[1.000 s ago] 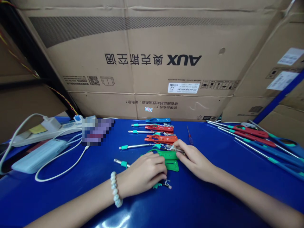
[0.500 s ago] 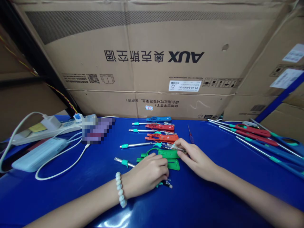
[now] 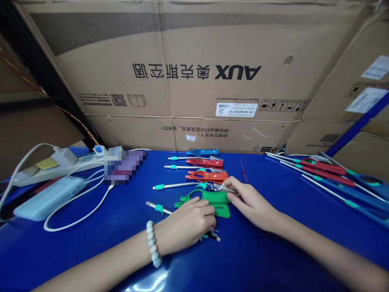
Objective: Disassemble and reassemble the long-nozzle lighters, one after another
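My left hand, with a bead bracelet at the wrist, rests with curled fingers over the near green lighter casing. What its fingertips hold is hidden. From beneath it show a metal lighter tube with a teal piece on the left and a small black part with white wires on the right. My right hand pinches a small clear-and-metal lighter part at the right end of the far green casing. Another metal tube with a teal trigger lies just behind that casing.
Behind lie orange, red and blue lighter casings with tubes. A screwdriver is to their right. Several long lighters lie at far right. A power bank, cables and power strip sit left; cardboard stands behind.
Hardly anything differs. Both hands keep their places, and the whole view has shifted very slightly.
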{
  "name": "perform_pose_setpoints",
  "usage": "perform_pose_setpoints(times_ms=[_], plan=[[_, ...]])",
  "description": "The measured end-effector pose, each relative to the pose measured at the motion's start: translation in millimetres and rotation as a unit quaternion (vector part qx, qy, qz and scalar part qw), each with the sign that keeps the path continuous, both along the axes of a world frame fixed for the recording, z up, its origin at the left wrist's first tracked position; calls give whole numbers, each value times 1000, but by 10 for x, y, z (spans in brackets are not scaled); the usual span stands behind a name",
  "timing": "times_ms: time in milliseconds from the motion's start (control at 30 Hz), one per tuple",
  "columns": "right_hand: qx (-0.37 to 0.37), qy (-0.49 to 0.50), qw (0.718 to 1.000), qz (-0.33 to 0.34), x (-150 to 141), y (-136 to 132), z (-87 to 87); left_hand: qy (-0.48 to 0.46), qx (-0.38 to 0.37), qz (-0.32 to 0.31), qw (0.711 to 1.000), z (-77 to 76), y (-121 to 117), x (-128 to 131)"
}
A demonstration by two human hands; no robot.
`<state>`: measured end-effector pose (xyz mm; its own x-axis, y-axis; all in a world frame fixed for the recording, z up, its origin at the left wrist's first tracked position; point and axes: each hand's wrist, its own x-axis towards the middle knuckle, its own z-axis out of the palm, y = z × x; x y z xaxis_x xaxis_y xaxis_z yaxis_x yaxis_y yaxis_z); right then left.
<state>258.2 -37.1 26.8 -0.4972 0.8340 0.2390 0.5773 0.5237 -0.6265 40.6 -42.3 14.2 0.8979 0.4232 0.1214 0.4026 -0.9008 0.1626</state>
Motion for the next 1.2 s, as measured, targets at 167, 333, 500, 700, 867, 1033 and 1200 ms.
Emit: perform_pose_setpoints(times_ms=[167, 333, 500, 700, 867, 1033, 1200], plan=[[4, -10, 1000, -5, -8, -6, 6, 36, 69, -21, 997, 16, -17, 2], [3, -9, 1000, -8, -12, 1, -5, 28, 104, -29, 994, 8, -44, 10], [-1, -17, 1000, -9, 1, -5, -23, -41, -17, 16, 999, 48, -26, 3], [-5, -48, 999, 14, -16, -12, 24, -159, -236, 121, 951, 76, 48, -37], [-1, -134, 990, 32, -15, -26, 55, -209, -411, 160, 873, 40, 82, -40], [-20, -184, 980, 68, -8, -43, 39, -227, -443, 167, 851, 20, 84, -26], [-20, -191, 978, 80, -20, -60, 38, -210, -404, 180, 872, -5, 94, -35]])
